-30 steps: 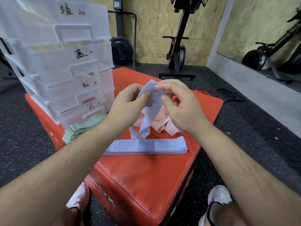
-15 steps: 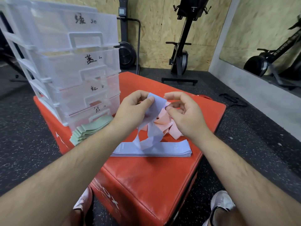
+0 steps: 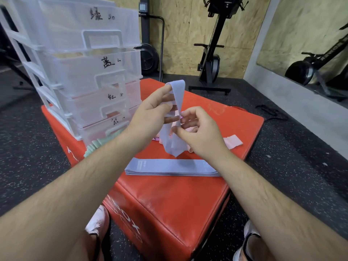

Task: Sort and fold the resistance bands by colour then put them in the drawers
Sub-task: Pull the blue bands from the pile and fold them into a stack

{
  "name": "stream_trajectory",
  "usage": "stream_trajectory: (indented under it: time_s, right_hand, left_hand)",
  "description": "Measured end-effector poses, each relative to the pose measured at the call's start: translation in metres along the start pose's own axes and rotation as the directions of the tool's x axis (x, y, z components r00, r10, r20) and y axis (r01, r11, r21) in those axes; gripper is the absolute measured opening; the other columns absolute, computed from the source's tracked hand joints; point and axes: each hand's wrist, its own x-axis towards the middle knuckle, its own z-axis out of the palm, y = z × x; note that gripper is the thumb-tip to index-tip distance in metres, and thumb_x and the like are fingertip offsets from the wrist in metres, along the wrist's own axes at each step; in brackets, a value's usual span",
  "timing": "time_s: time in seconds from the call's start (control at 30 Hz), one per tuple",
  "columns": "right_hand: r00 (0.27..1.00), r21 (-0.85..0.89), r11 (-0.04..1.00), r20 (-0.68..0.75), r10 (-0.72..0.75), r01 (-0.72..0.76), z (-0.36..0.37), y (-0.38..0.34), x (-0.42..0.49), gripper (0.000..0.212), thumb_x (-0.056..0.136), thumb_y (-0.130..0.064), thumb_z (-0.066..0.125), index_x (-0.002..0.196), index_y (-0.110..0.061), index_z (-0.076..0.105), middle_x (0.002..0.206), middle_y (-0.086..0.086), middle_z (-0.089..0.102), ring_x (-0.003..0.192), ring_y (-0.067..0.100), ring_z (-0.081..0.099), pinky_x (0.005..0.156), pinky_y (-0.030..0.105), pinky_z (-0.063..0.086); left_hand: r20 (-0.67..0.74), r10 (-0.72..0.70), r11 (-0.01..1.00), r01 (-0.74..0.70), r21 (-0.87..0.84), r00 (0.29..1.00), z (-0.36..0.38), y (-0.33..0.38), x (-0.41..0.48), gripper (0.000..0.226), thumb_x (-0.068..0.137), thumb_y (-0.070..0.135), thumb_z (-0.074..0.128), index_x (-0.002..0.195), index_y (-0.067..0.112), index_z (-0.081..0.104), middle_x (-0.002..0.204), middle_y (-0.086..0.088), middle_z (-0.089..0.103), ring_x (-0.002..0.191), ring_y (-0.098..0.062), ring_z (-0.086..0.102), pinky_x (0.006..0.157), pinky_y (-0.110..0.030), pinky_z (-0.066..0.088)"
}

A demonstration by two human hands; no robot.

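- Lilac band (image 3: 178, 93): hanging in the air at the middle of the frame, above the red padded box (image 3: 178, 204). Its top loop is lying over the fingers of the left hand (image 3: 150, 113), and its lower end is dangling clear of the box top.
- Left hand is gripping the upper part, fingers through the loop. Right hand (image 3: 199, 129) is pinching the strip lower down between thumb and forefinger.
- Step, as judged: straightening and flattening one band of the lilac sort before folding it; sorting looks well along.
- Next move is calling for both layers to be drawn flat and edge to edge, then laid on the folded lilac stack (image 3: 169, 167), which is lying near the box's front edge, below the hands.
- Pink bands (image 3: 232, 141): a loose heap just behind the right hand, not yet folded.
- Green stack (image 3: 98, 143): folded, lying just in front of the lowest drawer, so likely blocking it.
- Drawer unit (image 3: 90, 72), upper left of the frame: four hand-labelled drawers, all looking closed; with both hands occupied, one must be freed to open any.
- Exercise machines are standing at the far wall, well apart.
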Motion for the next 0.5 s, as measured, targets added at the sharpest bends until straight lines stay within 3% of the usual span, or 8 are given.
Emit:
stream_trajectory:
  time_s: [0.07, 0.17, 0.3, 0.4, 0.5]
  right_hand:
    - [0.999, -0.025, 1.0, -0.039, -0.001, 0.0, 0.001, 0.002, 0.004, 0.012, 0.091, -0.012, 0.069, 0.098, -0.02, 0.064, 0.084, -0.011, 0.067, 0.068, 0.001, 0.061, 0.059, 0.015, 0.046]
    - [0.997, 0.012, 0.998, -0.042, 0.066, -0.066, -0.001, 0.001, 0.009, 0.013, 0.094, -0.01, 0.063, 0.091, -0.022, 0.063, 0.078, -0.014, 0.065, 0.067, 0.005, 0.062, 0.054, 0.016, 0.048]
    - [0.983, 0.27, 0.947, -0.005, 0.181, -0.173, -0.006, -0.009, 0.021, 0.008, 0.097, -0.007, 0.059, 0.098, -0.014, 0.061, 0.09, 0.006, 0.069, 0.081, 0.023, 0.071, 0.083, 0.041, 0.062]
    - [0.972, 0.425, 0.883, -0.033, 0.234, -0.199, -0.011, -0.016, 0.025, 0.007, 0.098, -0.005, 0.057, 0.1, -0.009, 0.062, 0.086, 0.008, 0.073, 0.078, 0.021, 0.073, 0.082, 0.04, 0.06]
    - [0.952, 0.52, 0.826, -0.072, 0.296, -0.218, -0.014, -0.016, 0.029, 0.007, 0.097, -0.005, 0.06, 0.103, -0.009, 0.062, 0.086, 0.006, 0.072, 0.078, 0.017, 0.072, 0.08, 0.034, 0.06]
  left_hand:
    - [-0.021, 0.015, 1.0, -0.015, 0.005, 1.0, -0.001, 0.002, 0.001, 0.051, 0.1, -0.004, 0.039, 0.143, 0.021, 0.05, 0.132, -0.002, 0.061, 0.11, -0.017, 0.067, 0.08, -0.031, 0.058]
    - [-0.054, 0.037, 0.994, -0.031, 0.106, 0.998, -0.007, -0.002, 0.004, 0.05, 0.1, 0.002, 0.044, 0.141, 0.03, 0.051, 0.127, 0.008, 0.062, 0.109, -0.01, 0.066, 0.086, -0.031, 0.057]
    - [0.015, -0.025, 0.95, 0.019, 0.313, 1.0, -0.013, -0.013, 0.007, 0.039, 0.094, 0.032, 0.059, 0.129, 0.049, 0.055, 0.1, 0.023, 0.066, 0.107, -0.011, 0.064, 0.105, -0.04, 0.048]
    - [0.123, -0.151, 0.899, 0.084, 0.431, 0.981, -0.015, -0.02, 0.004, 0.033, 0.091, 0.049, 0.061, 0.124, 0.05, 0.059, 0.1, 0.013, 0.071, 0.103, -0.014, 0.067, 0.101, -0.043, 0.051]
    - [0.239, -0.254, 0.901, 0.139, 0.412, 0.937, -0.016, -0.022, -0.001, 0.036, 0.087, 0.041, 0.071, 0.121, 0.044, 0.06, 0.099, -0.002, 0.075, 0.092, -0.016, 0.071, 0.096, -0.045, 0.054]
